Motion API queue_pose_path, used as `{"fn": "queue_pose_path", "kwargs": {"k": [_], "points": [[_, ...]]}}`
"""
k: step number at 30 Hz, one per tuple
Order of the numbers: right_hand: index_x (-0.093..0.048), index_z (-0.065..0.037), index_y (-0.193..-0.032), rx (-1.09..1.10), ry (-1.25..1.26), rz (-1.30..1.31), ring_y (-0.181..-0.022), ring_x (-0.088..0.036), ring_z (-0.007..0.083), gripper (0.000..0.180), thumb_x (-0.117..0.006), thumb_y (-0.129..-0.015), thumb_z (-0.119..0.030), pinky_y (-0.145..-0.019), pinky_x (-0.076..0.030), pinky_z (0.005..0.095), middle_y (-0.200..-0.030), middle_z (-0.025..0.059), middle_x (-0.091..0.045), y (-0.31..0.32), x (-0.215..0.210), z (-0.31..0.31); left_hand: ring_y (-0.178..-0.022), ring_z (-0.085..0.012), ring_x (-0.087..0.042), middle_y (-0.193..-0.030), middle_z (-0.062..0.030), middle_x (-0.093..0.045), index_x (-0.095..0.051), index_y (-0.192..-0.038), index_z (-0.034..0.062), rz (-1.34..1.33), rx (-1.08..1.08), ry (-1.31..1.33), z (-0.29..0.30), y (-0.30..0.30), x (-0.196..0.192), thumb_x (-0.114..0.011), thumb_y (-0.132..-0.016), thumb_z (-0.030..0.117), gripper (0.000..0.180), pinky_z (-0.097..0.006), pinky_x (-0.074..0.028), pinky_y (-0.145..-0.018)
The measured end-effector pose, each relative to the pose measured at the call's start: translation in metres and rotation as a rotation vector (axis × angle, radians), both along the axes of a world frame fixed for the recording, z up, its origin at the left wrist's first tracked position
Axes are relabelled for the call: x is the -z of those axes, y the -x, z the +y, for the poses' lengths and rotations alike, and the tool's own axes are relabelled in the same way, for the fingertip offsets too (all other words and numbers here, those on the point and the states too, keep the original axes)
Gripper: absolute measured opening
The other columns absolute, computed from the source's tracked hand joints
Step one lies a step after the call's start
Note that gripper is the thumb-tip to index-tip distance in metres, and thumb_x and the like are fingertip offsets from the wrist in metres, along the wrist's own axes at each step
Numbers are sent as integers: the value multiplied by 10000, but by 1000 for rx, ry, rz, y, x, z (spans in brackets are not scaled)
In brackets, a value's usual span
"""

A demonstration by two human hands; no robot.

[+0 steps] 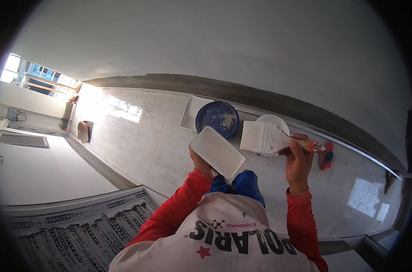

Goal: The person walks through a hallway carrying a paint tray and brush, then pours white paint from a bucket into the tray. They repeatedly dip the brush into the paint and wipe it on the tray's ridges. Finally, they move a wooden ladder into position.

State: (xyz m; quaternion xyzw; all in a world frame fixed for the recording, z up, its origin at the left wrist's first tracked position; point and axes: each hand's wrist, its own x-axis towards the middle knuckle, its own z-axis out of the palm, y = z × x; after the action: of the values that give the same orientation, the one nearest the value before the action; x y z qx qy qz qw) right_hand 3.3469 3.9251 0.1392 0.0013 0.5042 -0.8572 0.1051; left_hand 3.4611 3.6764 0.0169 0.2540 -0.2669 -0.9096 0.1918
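Note:
My left hand point(199, 159) is wrapped round the side of a white rectangular tub point(210, 164). White paint point(218, 152) lies inside it with a smooth surface. In my right hand point(298, 162) is a wide paintbrush point(260, 138), gripped by its paint-stained handle, its broad bristles coated white and pointing left. The brush is held just to the right of the tub, apart from it. Below the brush, partly hidden by it, is a round white container point(275, 119). A round blue lid or pail point(208, 113) smeared with paint is beyond the tub.
A white flat sheet or tray point(189, 113) lies beside the blue round thing. Right of my hand, a red object point(326, 158) is on the tiled floor point(156, 131). The wall point(242, 50) has a dark unpainted strip point(188, 84) along its base. A brown bucket point(83, 131) stands far left.

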Motion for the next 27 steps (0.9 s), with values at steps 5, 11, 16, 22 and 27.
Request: {"fn": "queue_pose_path", "kwargs": {"k": [5, 11, 16, 22, 27], "points": [[-625, -14, -948, -233, -476, 628, -787, -649, 168, 185, -689, -821, -132, -679, -518, 270, -879, 83, -658, 4, -68, -38, -1015, -258, -617, -1126, -84, -619, -556, -1219, 90, 208, 119, -274, -5, 9, -10, -325, -914, 527, 580, -385, -527, -861], [-640, -43, -879, -508, -777, 890, -656, -649, 194, 151, -680, -788, -155, -626, -512, 290, -818, 81, -659, 8, -83, -121, -999, -243, -612, -1105, -78, -612, -555, -1202, 112, 17, 144, -181, -18, 24, -40, -340, -890, 550, 579, -386, -521, -853], [-641, -28, -923, -641, -842, 866, -679, -628, 139, 172, -686, -788, -125, -619, -499, 261, -804, 75, -657, 3, -77, -199, -1049, -246, -599, -1153, -117, -601, -524, -1243, 44, 121, 105, -219, -72, 21, -13, -307, -934, 485, 581, -365, -520, -882], [-639, -29, -950, -652, -824, 652, -686, -613, 127, 248, -722, -799, -208, -637, -499, 257, -799, 53, -651, 9, -57, -259, -1024, -259, -609, -1148, -128, -596, -518, -1238, 28, 126, 160, -129, -134, 17, 29, -306, -934, 480, 584, -392, -537, -841], [-609, -45, -1065, -766, -738, 524, -821, -615, 141, 411, -768, -780, -296, -743, -500, 273, -912, 64, -649, 17, -33, -291, -962, -273, -626, -1102, -133, -606, -511, -1240, 48, -60, 133, 399, -176, 12, 55, -321, -918, 513, 597, -424, -544, -814]]}}
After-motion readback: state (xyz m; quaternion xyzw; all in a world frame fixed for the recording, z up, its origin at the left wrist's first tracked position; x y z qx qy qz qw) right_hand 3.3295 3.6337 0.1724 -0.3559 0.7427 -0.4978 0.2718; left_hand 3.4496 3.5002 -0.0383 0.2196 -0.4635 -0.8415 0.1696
